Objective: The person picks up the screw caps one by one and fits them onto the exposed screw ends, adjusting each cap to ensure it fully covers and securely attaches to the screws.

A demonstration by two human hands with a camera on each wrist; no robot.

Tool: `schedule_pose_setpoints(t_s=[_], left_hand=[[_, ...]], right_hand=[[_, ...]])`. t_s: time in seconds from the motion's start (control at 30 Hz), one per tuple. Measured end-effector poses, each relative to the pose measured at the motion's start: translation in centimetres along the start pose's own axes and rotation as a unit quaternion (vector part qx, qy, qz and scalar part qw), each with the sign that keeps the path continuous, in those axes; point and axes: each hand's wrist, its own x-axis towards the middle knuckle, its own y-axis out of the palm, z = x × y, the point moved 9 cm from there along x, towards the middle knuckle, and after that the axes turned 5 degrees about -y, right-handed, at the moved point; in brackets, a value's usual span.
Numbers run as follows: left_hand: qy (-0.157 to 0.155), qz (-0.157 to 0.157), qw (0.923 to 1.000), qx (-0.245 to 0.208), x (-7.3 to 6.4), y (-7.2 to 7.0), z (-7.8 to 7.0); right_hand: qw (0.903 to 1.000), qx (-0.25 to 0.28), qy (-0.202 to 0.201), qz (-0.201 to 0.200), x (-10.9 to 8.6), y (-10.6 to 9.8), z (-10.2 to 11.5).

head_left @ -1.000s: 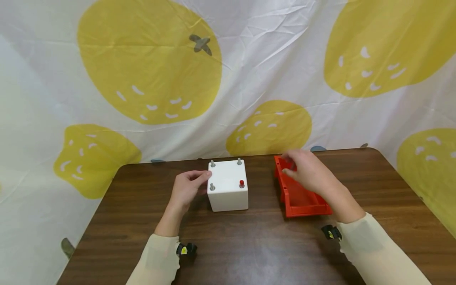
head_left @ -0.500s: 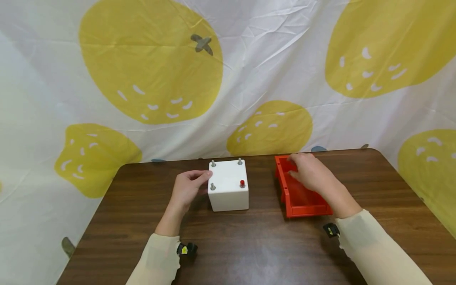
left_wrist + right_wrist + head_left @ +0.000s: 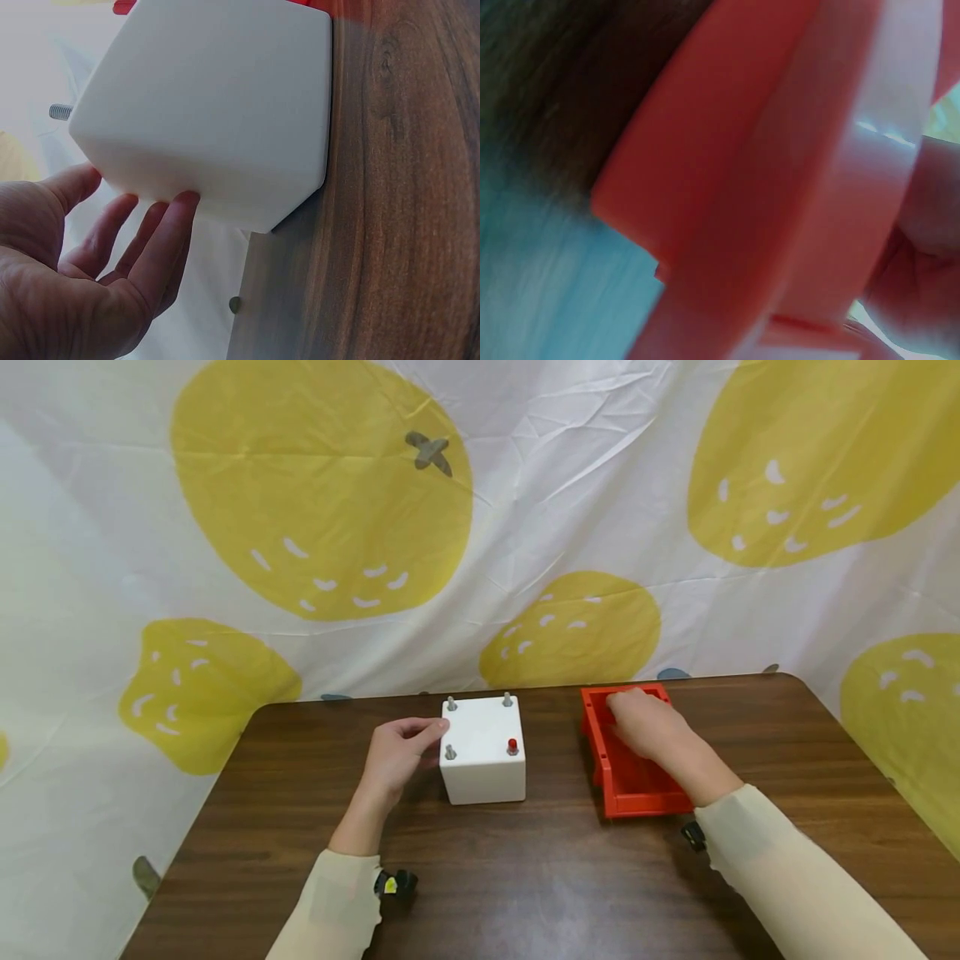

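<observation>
A white box [image 3: 482, 731] stands on the table with threaded metal studs rising from its top corners. The front right stud carries a red cap [image 3: 512, 745]. At the box's left side is my left hand [image 3: 397, 756]. In the left wrist view its fingertips [image 3: 186, 201] touch the box's side, the thumb at the top edge. My right hand [image 3: 648, 727] reaches down into a red plastic bin [image 3: 648, 804], its fingers hidden by the hand itself. Close up, the bin's wall [image 3: 780, 187] covers most of the right wrist view, so I cannot tell what those fingers hold.
Box and bin stand on a brown wood-grain table [image 3: 480, 877], with a gap between them. Behind the far edge hangs a white cloth [image 3: 360, 652] printed with yellow fruit.
My right hand has lowered deeper into the red bin, and its fingers have dropped out of sight. The left hand stays against the white box.
</observation>
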Motion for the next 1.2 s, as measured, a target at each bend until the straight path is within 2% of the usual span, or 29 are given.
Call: schedule_pose_setpoints(t_s=[0.37, 0.83, 1.03, 1.2], left_hand=[[0.001, 0.000, 1.0000, -0.008, 0.0, 0.1, -0.1], [-0.004, 0.000, 0.9999, -0.012, -0.1, 0.1, -0.2], [-0.006, -0.001, 0.9999, -0.012, 0.0, 0.0, 0.0], [-0.005, 0.000, 0.9999, -0.011, 0.0, 0.0, 0.0]], right_hand=[[0.9993, -0.022, 0.003, 0.030, 0.7, 1.4, -0.2], [0.9998, -0.016, 0.010, 0.001, 0.5, 1.9, -0.3], [0.9992, -0.020, -0.008, -0.035, 0.5, 1.6, -0.1], [0.9992, -0.011, -0.014, -0.037, 0.5, 1.6, -0.1]])
